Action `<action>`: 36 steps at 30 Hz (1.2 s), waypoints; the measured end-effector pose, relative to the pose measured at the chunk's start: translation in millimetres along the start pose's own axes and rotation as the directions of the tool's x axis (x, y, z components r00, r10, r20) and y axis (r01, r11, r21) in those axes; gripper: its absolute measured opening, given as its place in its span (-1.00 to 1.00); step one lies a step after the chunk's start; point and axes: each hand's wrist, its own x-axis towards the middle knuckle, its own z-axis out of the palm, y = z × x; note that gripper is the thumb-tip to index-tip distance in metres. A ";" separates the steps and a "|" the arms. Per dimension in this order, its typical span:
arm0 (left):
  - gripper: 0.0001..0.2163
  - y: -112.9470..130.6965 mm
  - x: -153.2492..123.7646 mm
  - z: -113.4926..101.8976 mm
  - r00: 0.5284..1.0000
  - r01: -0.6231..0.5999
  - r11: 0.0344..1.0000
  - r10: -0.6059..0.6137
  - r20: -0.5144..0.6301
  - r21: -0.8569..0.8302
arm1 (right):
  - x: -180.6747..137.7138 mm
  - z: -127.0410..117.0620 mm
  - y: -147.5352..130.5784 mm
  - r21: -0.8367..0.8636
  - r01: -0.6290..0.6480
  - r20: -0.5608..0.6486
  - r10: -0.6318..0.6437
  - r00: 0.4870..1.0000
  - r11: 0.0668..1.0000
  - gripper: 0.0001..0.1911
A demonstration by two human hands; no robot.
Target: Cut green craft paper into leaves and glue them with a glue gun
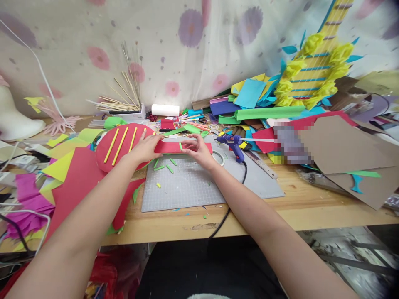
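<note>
A red cardboard guitar shape lies on the table, with a round body (107,139) carrying yellow strips and a narrow red neck (168,147) to the right. My left hand (141,148) rests where body and neck meet and grips there, its fingers toward the far edge and thumb toward the near one. Over the neck, my right hand (199,153) pinches a short green paper roll (181,146) between thumb and fingers. Several similar green pieces (169,168) lie on the grey cutting mat (187,191) in front, beside a small yellow piece (158,185).
A purple glue gun (232,145) with a black cord lies right of my right hand, near a tape roll (218,158) and a metal ruler (262,164). Red sheets (75,178) lie left. Behind stand wooden sticks (124,99) and a yellow paper guitar (311,74). Brown cardboard (343,145) lies right.
</note>
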 end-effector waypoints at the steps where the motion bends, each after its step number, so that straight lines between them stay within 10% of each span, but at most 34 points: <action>1: -0.36 1.2 0.8 -1.0 1.000 0.008 1.000 -0.008 0.006 -0.002 | -0.1 -1.5 -0.9 0.071 -0.025 0.018 0.024 1.000 0.997 -0.45; 6: -0.33 19.0 -4.5 -8.6 1.000 -0.017 0.999 0.016 -0.027 -0.037 | -1.0 -6.8 -10.6 0.219 -0.078 0.080 0.062 0.995 0.973 -0.51; 13: -0.33 36.1 -18.0 -1.3 0.994 -0.103 0.962 0.105 -0.003 -0.252 | -3.8 8.2 -21.1 -0.037 0.013 0.192 -0.006 0.981 0.999 -0.48; 19: -0.72 18.9 -25.5 6.9 0.938 0.086 0.910 -0.211 -0.274 -0.407 | -0.8 16.1 -19.5 -0.268 0.062 0.244 0.005 0.970 0.961 -0.53; 29: -0.90 28.9 -9.6 15.6 0.958 0.135 0.934 -0.208 -0.197 -0.330 | 2.5 16.7 -19.3 -0.383 0.057 0.272 0.053 0.961 0.922 -0.55; 32: -0.89 26.0 -3.0 8.8 0.837 0.129 0.714 -0.451 -0.311 -0.688 | 2.5 19.5 -28.1 -0.497 0.099 0.315 0.073 0.946 0.862 -0.55; 35: -0.87 15.3 -3.4 -11.9 0.606 -0.184 0.136 -0.764 -0.222 -0.973 | 4.6 22.7 -34.6 -0.619 0.194 0.369 0.064 0.927 0.761 -0.53; 36: -0.86 10.7 -5.4 -20.3 0.592 -0.293 -0.043 -0.792 -0.146 -0.955 | 5.8 23.8 -35.6 -0.646 0.227 0.386 0.056 0.921 0.729 -0.53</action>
